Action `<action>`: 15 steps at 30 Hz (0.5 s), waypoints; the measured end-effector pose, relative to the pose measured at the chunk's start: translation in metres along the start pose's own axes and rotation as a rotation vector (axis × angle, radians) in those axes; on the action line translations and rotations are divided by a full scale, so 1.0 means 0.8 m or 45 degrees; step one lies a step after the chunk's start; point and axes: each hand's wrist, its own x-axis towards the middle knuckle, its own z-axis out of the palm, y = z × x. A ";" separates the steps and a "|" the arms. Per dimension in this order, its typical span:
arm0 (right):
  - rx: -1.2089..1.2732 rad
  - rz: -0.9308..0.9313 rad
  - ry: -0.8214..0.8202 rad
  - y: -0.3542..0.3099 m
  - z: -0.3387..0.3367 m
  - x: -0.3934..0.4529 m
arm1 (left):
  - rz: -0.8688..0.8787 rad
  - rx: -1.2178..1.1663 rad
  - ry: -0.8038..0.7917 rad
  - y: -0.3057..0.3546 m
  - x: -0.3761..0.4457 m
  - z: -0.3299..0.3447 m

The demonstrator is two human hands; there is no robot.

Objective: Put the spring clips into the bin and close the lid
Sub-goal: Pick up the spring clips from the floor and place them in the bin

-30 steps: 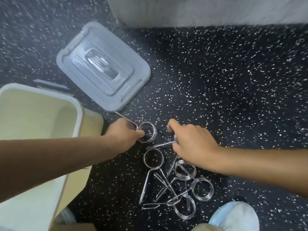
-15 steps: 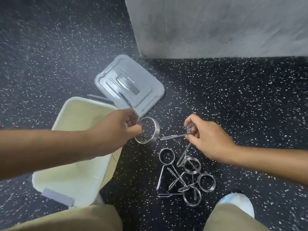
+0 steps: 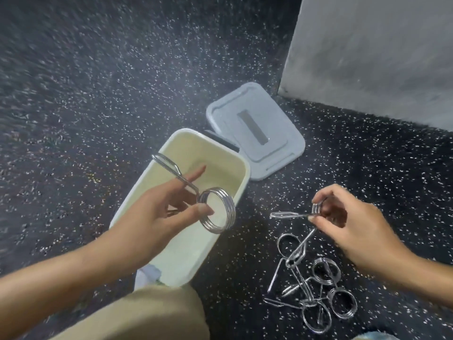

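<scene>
A: What are the hands gripping?
B: Left hand [image 3: 157, 217] pinches a coiled steel clip [image 3: 215, 212] over the cream plastic bin [image 3: 196, 263]; right hand [image 3: 350, 229] pinches another [image 3: 294, 214].
A: The rest?
B: Pile [image 3: 316, 283] tangled on the speckled floor [image 3: 98, 94]; grey lid [image 3: 277, 126] lies off, beside the bin.

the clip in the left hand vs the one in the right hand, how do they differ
The left-hand clip hangs over the open bin, its coil facing the camera; the right-hand clip is over the floor, coil edge-on. The left one's handle points up and away, the right one's sideways toward the bin. Both are silver wire.
</scene>
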 end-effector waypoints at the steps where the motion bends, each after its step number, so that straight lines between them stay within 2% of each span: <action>1: 0.003 -0.003 0.000 -0.007 0.000 0.001 | -0.027 -0.060 0.016 -0.011 -0.002 -0.003; 8: -0.002 -0.134 -0.020 -0.078 0.004 0.021 | 0.035 -0.284 0.266 -0.068 -0.005 -0.017; 15: -0.079 -0.248 -0.084 -0.145 0.017 0.050 | 0.086 -0.368 0.079 -0.107 -0.004 -0.036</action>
